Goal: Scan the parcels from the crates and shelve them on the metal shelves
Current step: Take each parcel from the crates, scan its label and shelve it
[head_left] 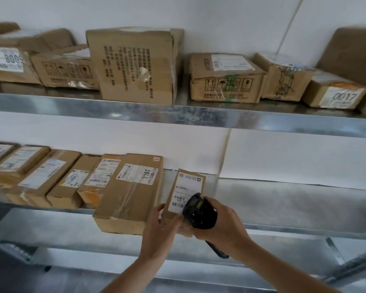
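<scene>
Nearest: two bare forearms reach up from the bottom edge toward the middle galvanised metal shelf (283, 199), taken here as the landmark

Left hand (161, 227) grips the near lower corner of a small upright brown cardboard parcel with a white printed label (187, 191), thumb on its left edge, fingers curled over the front. Right hand (222, 225) is wrapped round a black handheld barcode scanner (199, 212), whose head sits right against the barcode end of the label; part of the handle pokes out below the wrist. The parcel leans back at the front lip of the landmark shelf; whether its base rests on the metal or is carried by the hand cannot be told

Just left of it on the same shelf: a larger flat brown carton marked 7786 (129, 193), overhanging the front edge, then a row of flat labelled brown parcels (40, 176) running off to the left. Right of the held parcel the shelf is bare metal back to the white wall (283, 153)

Above the landmark: upper metal shelf (199, 115) carrying a line of brown boxes, among them a tall carton with printed text (135, 64) and a small box numbered 0017 (336, 95)

Judgement: well along. Many parcels are shelved; this one appears to be mid-scan, placing to follow, probably in the gap to the right. Crates are out of view, so the remaining count is unknown
</scene>
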Available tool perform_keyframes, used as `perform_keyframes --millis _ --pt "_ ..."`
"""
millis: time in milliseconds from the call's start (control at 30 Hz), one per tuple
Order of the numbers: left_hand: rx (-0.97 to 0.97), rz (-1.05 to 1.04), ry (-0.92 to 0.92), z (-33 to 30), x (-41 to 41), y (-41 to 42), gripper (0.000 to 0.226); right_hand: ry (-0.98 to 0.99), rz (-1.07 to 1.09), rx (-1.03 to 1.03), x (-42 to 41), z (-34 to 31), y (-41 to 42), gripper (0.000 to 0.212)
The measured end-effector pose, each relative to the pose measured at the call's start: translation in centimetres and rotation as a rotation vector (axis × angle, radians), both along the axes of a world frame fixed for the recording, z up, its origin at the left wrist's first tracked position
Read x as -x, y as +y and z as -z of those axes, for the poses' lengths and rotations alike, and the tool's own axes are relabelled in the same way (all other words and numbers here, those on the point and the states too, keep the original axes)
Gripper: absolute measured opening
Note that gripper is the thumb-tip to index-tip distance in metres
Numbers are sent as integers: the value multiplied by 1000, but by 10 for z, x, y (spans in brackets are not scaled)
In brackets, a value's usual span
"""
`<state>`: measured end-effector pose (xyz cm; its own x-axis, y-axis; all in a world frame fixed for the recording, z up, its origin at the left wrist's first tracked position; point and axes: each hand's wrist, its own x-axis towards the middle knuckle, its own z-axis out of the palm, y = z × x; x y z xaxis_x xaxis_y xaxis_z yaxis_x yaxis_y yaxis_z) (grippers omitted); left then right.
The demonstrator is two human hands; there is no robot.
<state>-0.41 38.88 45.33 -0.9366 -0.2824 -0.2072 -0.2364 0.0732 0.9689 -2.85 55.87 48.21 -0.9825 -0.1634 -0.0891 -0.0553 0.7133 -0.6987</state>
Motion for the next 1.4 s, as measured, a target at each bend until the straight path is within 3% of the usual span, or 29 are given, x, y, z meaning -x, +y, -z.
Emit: perform_keyframes --millis 233,433,600,800,1067,1300,1400 --pt "85 6 -5 29 13 10 16 -5 -50 -33 34 38 -1 78" --pt "-14 -95 -62 57 31 7 8 -14 -104 -23 53 56 -2 76" --pt "29 -124 -117 65 53 2 39 4 -142 -38 74 59 -5 74" --pt "67 -129 -129 74 74 -1 51 20 -142 -51 101 64 -7 69" --pt "167 -172 -86 72 89 -1 18 43 -163 -58 118 70 -15 73" --pt "227 -173 -109 75 102 -1 14 48 -172 -54 128 67 -16 70" --pt "225 -160 -118 68 99 2 27 40 -157 -69 122 66 -10 69"
